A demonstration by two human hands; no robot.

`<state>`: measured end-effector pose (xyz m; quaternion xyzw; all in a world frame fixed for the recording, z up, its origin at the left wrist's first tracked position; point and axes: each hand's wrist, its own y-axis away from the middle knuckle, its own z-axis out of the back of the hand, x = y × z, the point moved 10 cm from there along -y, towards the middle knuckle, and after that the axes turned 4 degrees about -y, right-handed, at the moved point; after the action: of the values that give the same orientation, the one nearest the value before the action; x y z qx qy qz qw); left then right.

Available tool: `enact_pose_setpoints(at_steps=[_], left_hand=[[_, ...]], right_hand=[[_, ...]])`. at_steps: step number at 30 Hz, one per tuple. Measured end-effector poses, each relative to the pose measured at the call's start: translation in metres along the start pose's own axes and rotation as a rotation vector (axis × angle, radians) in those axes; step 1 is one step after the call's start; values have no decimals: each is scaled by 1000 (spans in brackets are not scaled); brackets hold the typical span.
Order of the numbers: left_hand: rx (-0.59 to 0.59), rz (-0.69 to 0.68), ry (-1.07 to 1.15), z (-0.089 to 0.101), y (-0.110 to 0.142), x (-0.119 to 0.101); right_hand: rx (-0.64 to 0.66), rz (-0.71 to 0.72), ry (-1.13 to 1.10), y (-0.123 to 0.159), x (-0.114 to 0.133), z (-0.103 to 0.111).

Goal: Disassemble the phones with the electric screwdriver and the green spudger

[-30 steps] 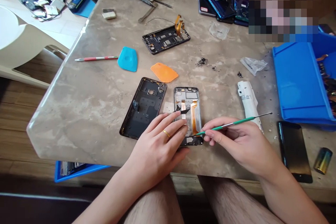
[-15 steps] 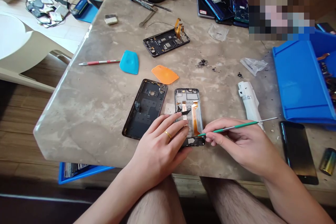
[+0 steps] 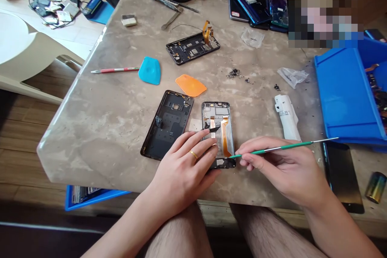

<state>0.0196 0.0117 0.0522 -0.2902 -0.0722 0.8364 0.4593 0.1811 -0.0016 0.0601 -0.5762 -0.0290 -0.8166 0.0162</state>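
An opened phone frame (image 3: 218, 121) with orange flex cables lies face down near the table's front edge. My left hand (image 3: 184, 167), a ring on one finger, rests with fingers stretched flat on the frame's lower left part. My right hand (image 3: 284, 169) pinches a thin green-handled pry tool (image 3: 272, 149), whose tip touches the frame's lower right edge by the orange cable. A black back cover (image 3: 167, 123) lies just left of the frame, inner side up.
Orange (image 3: 191, 85) and teal (image 3: 149, 70) picks, a red-handled tool (image 3: 116, 69), another phone frame (image 3: 192, 46), loose screws (image 3: 234, 73), a white tube (image 3: 286, 116) and a blue bin (image 3: 347, 96) lie about. A dark phone (image 3: 341, 177) sits at right. Another person sits across the table.
The green tool's handle has swung lower and further right, nearly level now. My left hand stays on the frame.
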Motion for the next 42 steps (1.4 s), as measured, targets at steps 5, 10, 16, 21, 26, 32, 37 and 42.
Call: enact_pose_setpoints(at_steps=[5, 10, 16, 21, 26, 32, 37, 42], left_hand=[[-3, -3, -3, 0, 1, 0], [7, -2, -8, 0, 1, -1], [-4, -2, -7, -1, 0, -1], [3, 6, 4, -2, 0, 1], [-3, 11, -4, -1, 1, 0], [12, 12, -5, -1, 0, 0], [-1, -1, -36, 0, -1, -2], [0, 0, -42, -1, -1, -2]], right_hand=[[0, -31, -33, -2, -4, -1], [15, -57, -10, 1, -11, -3], [9, -65, -24, 3, -12, -2], [19, -68, 3, 3, -15, -4], [72, -52, 112, 1, -8, -7], [194, -149, 88, -12, -9, -18], [190, -410, -96, -21, -32, -22], [131, -533, -160, -24, -47, -22]])
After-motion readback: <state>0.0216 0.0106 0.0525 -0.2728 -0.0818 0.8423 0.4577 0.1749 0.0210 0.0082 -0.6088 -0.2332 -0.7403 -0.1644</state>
